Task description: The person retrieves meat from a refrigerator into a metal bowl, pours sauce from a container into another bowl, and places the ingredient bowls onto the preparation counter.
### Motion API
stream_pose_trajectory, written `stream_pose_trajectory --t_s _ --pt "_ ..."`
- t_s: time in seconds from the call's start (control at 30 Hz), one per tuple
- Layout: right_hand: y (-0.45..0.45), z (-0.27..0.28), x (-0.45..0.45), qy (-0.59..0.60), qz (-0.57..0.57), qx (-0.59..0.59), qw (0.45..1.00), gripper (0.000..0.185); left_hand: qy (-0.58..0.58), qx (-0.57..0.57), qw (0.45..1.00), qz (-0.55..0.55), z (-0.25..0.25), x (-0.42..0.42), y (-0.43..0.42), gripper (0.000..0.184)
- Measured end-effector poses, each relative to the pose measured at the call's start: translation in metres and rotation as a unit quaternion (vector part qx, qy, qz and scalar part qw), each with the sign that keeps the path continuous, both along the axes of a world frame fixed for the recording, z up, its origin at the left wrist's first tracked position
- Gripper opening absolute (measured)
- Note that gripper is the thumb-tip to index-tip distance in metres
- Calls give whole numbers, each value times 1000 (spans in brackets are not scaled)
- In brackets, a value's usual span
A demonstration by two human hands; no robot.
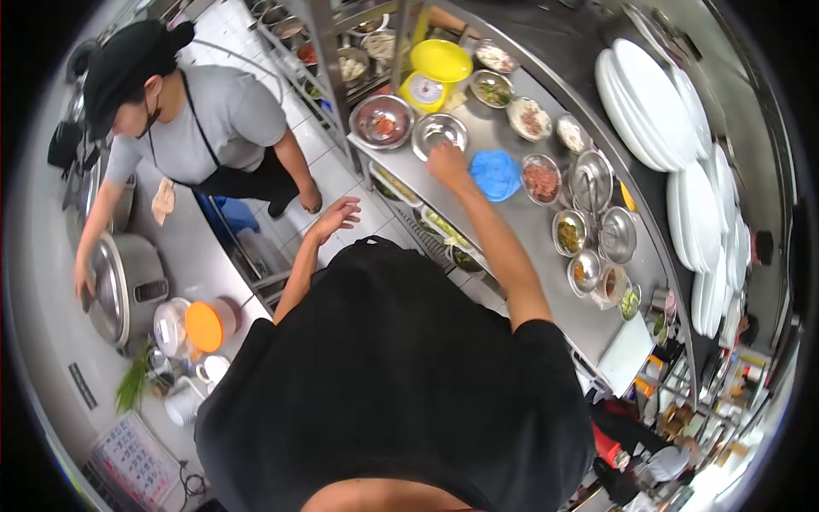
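My right hand (pixel 447 164) is at the near rim of a metal bowl (pixel 439 135) on the steel counter, its fingers bent together over the edge; what they hold, if anything, is hidden. Beside that bowl stands another metal bowl (pixel 382 121) with something red in it. A yellow scale (pixel 426 88) sits just behind them, and a blue plastic bag (pixel 495 175) lies to the right of my hand. My left hand (pixel 335 218) hangs in the air over the floor tiles, fingers spread, touching nothing.
Bowls of food, one with chopped meat (pixel 541 179), line the steel counter (pixel 589 317). White plates (pixel 644 107) are stacked on the shelf at right. At left a co-worker (pixel 205 128) touches the lid of a large cooker (pixel 128 290); an orange-lidded tub (pixel 205 326) stands nearby.
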State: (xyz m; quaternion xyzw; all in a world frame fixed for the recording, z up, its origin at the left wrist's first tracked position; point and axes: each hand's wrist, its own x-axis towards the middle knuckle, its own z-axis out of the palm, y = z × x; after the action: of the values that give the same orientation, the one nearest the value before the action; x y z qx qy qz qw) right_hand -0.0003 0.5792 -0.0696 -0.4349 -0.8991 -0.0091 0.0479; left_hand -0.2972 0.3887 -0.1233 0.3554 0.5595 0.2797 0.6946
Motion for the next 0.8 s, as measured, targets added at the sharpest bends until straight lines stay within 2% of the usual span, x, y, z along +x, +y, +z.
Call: stream_pose_trajectory --t_s 0.07,0.13,0.2,0.27,0.33,0.4,0.47,0.53,0.6,0.63,0.7,0.8 --pt "24 -21 -4 -103 -5 -129 986 20 11 33 999 26 21 -11 -8 46" --pt "34 -25 0 -93 53 -103 989 20 34 40 997 60 21 -25 -23 45" --pt "43 -6 -5 -128 77 -141 979 19 49 37 992 108 19 -39 -47 43" --pt "59 -6 -18 -115 98 -147 978 18 55 20 980 193 12 -46 -77 43" --pt "67 -1 -39 -24 112 -127 985 19 61 -11 960 274 14 -45 -109 43" --pt "67 30 -54 49 130 -143 980 21 55 -59 936 343 14 -37 -143 42" --pt "92 10 -61 49 160 -143 975 22 66 -90 908 404 15 -28 -172 41" --pt "99 15 -76 50 166 -138 975 25 75 -77 868 485 18 -19 -200 32" --pt "112 22 -73 -24 123 -166 978 30 106 -71 833 539 24 -12 -247 29" --pt "131 2 -50 -78 111 -100 986 33 118 -74 824 550 33 -9 -254 28" --pt "133 7 -15 -42 15 28 999 35 115 -70 815 564 33 -8 -256 26" --pt "168 -41 40 -100 -4 -64 993 36 110 -97 804 576 51 14 -250 27"
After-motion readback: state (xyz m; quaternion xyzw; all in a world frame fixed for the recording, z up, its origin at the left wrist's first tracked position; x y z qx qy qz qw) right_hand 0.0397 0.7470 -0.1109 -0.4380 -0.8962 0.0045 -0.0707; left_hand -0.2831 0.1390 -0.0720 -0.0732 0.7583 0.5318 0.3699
